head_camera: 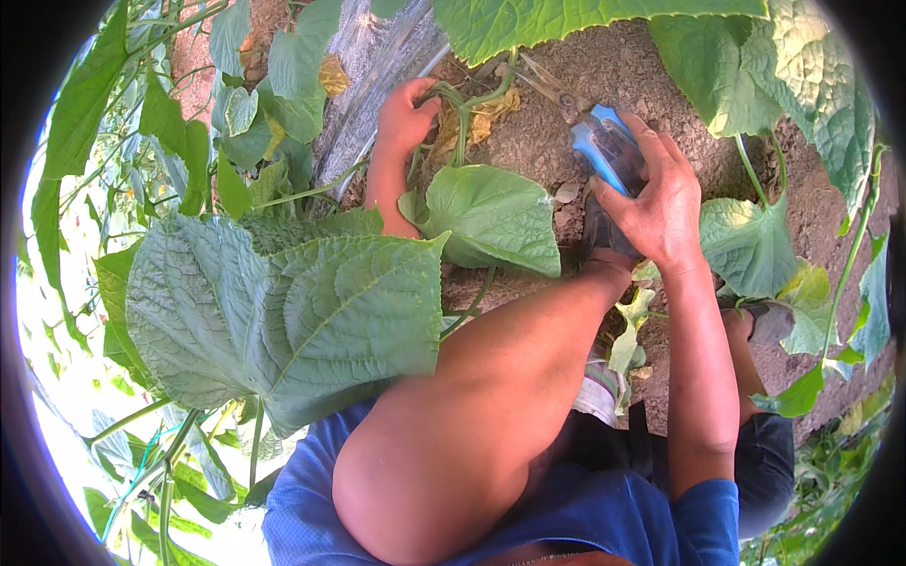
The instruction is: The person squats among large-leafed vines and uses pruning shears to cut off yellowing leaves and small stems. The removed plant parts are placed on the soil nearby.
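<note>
My right hand [662, 191] is wrapped around the blue and dark handles of a pair of pruning snips [609, 148]. The narrow metal blades are spread apart and point up and left, close to a green vine stem [460, 138]. Left of that stem, my left hand [410, 117] has its thumb and fingers pinched on the bent top of the vine; the exact contact is partly hidden. Withered yellow leaves [481, 127] hang at the stem. A broad cucumber-like leaf [488, 216] below covers the lower stem, and my left forearm passes behind foliage.
A very large leaf [304, 318] blocks the lower left. Clear plastic film [375, 64] lies over the ground beyond my left hand. Bare soil [601, 56] surrounds the snips. My bent leg [481, 403] fills the middle, and more leaves [750, 240] stand at the right.
</note>
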### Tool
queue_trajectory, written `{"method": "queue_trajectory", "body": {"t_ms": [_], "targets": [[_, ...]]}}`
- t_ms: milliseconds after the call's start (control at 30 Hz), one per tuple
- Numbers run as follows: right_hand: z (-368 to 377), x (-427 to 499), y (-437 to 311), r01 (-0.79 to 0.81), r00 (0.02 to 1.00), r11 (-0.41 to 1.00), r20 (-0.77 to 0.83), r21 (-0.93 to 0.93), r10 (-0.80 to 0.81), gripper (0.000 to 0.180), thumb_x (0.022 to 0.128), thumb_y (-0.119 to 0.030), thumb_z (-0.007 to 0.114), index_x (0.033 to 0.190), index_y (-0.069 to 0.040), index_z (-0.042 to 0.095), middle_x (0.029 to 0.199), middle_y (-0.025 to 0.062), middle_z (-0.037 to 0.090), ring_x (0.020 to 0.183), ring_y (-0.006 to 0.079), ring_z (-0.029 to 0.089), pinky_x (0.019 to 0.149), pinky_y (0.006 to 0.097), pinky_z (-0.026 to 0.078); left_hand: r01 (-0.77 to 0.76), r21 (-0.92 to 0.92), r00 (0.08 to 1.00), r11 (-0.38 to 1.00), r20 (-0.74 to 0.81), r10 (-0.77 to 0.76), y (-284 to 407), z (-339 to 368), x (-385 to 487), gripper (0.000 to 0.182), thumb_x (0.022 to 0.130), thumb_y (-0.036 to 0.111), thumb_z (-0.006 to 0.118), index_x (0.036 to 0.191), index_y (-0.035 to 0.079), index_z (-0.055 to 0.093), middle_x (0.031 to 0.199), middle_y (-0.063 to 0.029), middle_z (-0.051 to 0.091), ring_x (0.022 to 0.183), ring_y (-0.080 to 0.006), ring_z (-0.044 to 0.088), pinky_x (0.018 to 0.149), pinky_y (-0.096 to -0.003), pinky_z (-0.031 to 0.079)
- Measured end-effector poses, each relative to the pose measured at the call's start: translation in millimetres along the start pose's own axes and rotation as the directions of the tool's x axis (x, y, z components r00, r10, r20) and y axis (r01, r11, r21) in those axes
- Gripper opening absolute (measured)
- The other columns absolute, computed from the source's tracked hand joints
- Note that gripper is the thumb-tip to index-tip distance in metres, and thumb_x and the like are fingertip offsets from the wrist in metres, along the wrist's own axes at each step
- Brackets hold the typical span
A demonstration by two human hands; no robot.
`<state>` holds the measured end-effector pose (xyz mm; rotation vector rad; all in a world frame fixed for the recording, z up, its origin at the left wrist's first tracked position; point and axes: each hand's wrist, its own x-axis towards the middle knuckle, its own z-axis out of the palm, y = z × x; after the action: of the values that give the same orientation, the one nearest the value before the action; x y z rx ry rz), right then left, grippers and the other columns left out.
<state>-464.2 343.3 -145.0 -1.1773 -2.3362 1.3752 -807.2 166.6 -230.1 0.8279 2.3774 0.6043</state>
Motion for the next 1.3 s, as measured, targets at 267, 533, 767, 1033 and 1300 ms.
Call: {"method": "queue_trajectory", "body": {"t_ms": [267, 533, 767, 1033, 1300], "targets": [[12.5, 28.0, -43.5, 0.237, 0.969, 0.957, -0.029, -0.169, -0.245, 0.064, 0.067, -0.016, 0.081, 0.129, -0.01, 0.065, 0.106, 0.0125, 0.068, 0.098, 0.0331, 0.067, 0.085, 0.0407, 0.056, 0.07, -0.36, 0.991, 0.93, -0.085, -0.108, 18.0, -17.4, -14.7, 0.024, 0.089, 0.0, 0.071, 0.112, 0.0, 0.072, 0.101, -0.0048, 0.074, 0.091, -0.011, 0.066, 0.083, -0.0266, 0.052], [14.9, 54.0, -59.8, 0.328, 0.942, 0.908, 0.018, -0.26, -0.335, 0.061, 0.068, -0.014, 0.079, 0.128, -0.008, 0.064, 0.106, 0.0148, 0.067, 0.1, 0.0344, 0.066, 0.087, 0.0427, 0.056, 0.028, -0.455, 0.986, 0.89, -0.135, -0.1, 8.9, -21.9, -14.3, 0.028, 0.088, -0.002, 0.072, 0.116, 0.0, 0.071, 0.104, -0.0049, 0.073, 0.091, -0.0113, 0.066, 0.083, -0.0257, 0.052], [-4.5, 25.3, -52.1, 0.227, 0.973, 0.973, 0.038, -0.04, -0.226, 0.066, 0.068, -0.012, 0.077, 0.132, -0.007, 0.063, 0.107, 0.0185, 0.068, 0.102, 0.0373, 0.066, 0.09, 0.0442, 0.054, -0.003, -0.496, 0.986, 0.869, -0.144, -0.079, 10.0, -29.5, -11.5, 0.032, 0.088, -0.004, 0.072, 0.119, 0.001, 0.071, 0.104, -0.0036, 0.072, 0.092, -0.0097, 0.065, 0.084, -0.0244, 0.052], [-5.7, -0.5, -51.0, 0.08, 0.992, 0.982, 0.111, -0.17, -0.062, 0.065, 0.066, -0.01, 0.077, 0.129, -0.004, 0.065, 0.104, 0.0175, 0.068, 0.099, 0.0373, 0.066, 0.089, 0.0427, 0.054, 0.01, -0.456, 0.993, 0.89, -0.103, -0.063, 15.5, -30.3, -14.1, 0.034, 0.087, -0.003, 0.073, 0.121, 0.0, 0.07, 0.104, -0.0034, 0.072, 0.093, -0.0097, 0.064, 0.085, -0.0248, 0.051], [15.1, 24.4, -50.2, 0.261, 0.963, 0.918, 0.142, -0.297, -0.228, 0.045, 0.065, -0.011, 0.081, 0.107, -0.003, 0.066, 0.096, 0.0134, 0.066, 0.095, 0.0327, 0.065, 0.086, 0.0393, 0.055, 0.015, -0.467, 0.995, 0.884, -0.077, -0.057, 13.4, -36.9, -15.6, 0.032, 0.084, -0.002, 0.076, 0.116, 0.0, 0.069, 0.106, -0.0048, 0.07, 0.093, -0.012, 0.065, 0.086, -0.026, 0.052]]}}
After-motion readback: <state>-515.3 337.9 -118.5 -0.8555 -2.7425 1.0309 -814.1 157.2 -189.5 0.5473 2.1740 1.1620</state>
